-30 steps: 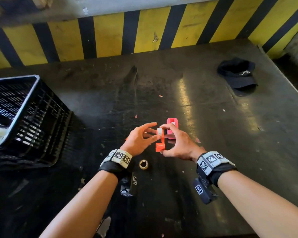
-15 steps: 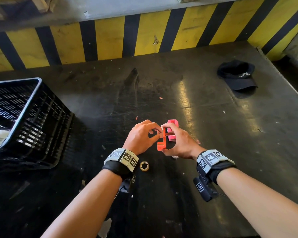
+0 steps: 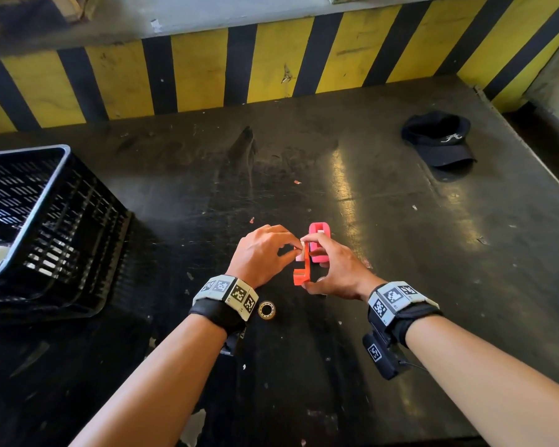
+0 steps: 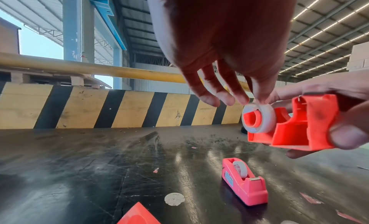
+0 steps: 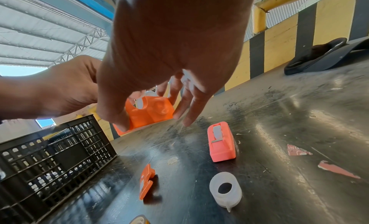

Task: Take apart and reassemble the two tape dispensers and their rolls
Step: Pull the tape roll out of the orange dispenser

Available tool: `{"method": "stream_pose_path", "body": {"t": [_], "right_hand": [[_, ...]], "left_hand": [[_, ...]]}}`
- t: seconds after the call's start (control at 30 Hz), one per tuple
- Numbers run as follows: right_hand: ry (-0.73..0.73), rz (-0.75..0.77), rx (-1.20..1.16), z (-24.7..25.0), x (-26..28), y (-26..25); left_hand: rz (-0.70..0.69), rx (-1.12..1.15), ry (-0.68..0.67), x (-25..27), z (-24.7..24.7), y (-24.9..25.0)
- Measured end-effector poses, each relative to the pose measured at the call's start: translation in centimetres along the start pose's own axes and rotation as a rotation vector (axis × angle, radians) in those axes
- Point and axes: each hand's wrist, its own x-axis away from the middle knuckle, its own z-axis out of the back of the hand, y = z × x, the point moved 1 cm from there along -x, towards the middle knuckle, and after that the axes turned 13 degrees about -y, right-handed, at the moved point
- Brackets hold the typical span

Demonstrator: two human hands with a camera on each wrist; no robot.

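Observation:
My right hand [image 3: 306,263] grips an open orange dispenser shell [image 3: 302,273] in the air, thumb at its low end and fingers on top. My left hand [image 3: 296,250] pinches a white tape roll [image 4: 259,118] that sits on the shell's hub [image 4: 252,117]. A pink dispenser [image 3: 320,244] with its own roll lies on the table just beyond the hands. Below the hands, the right wrist view has a loose orange side plate [image 5: 146,183] and a translucent white roll-shaped part [image 5: 225,191] on the table. A brownish tape roll [image 3: 266,310] lies by my left wrist.
A black slatted crate [image 3: 42,227] stands at the left of the dark table [image 3: 400,285]. A black cap [image 3: 439,140] lies at the far right. A yellow-and-black striped barrier [image 3: 271,66] runs along the far edge. Small red scraps [image 5: 337,169] dot the surface.
My left fingers were spread a second ago and have since curled onto the white roll. The orange shell stays in my right hand, and both hands drifted slightly forward.

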Motion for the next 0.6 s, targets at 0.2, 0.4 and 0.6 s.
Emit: {"method": "stream_pose_path", "body": {"t": [0.2, 0.4, 0.6], "right_hand": [[-0.017, -0.022, 0.048, 0.1, 0.1, 0.3], [-0.036, -0.077, 0.068, 0.5, 0.1, 0.5], [-0.052, -0.100, 0.022, 0.6, -0.2, 0.6]], "left_hand": [[0.017, 0.035, -0.090, 0.0, -0.1, 0.5], [0.009, 0.038, -0.135, 1.3, -0.1, 1.3], [-0.029, 0.006, -0.116, 2.6, -0.7, 1.9]]}}
